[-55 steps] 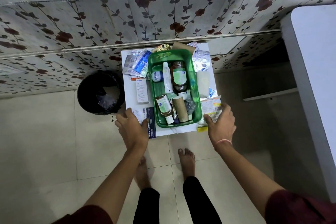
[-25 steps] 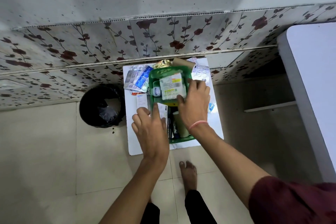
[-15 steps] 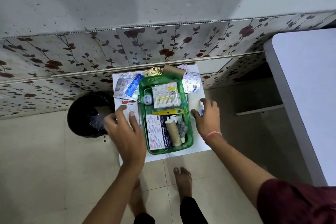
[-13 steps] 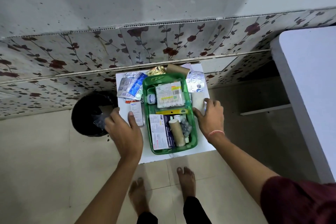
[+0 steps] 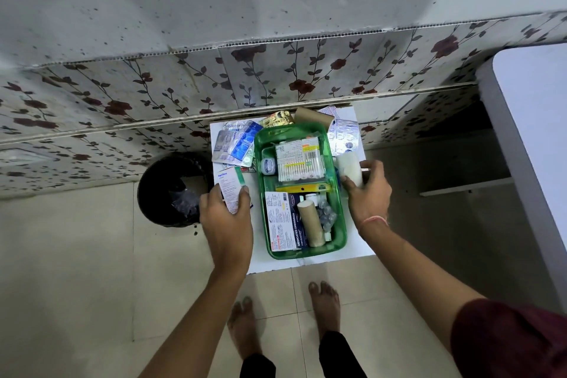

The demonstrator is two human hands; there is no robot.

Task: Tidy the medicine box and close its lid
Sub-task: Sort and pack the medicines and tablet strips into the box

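A small white and green carton, its blue brand name too small to be read, is gripped between thumb and fingers of the left hand, left of the green medicine box. A white roll, apparently bandage, is clasped by the right hand just beside the box's right wall. The open box is set on a small white table; no lid can be made out. Inside it, one carton printed "MEDICATED DRESSINGS" is laid beside one brown cardboard tube, with one pack of cotton buds and one small round jar at the far end. A yellow packet is laid across the middle. Outside, several blister strips are piled at the far left and one more strip at the far right, with a second cardboard tube behind. One black bin is seen on the floor, left of the table.
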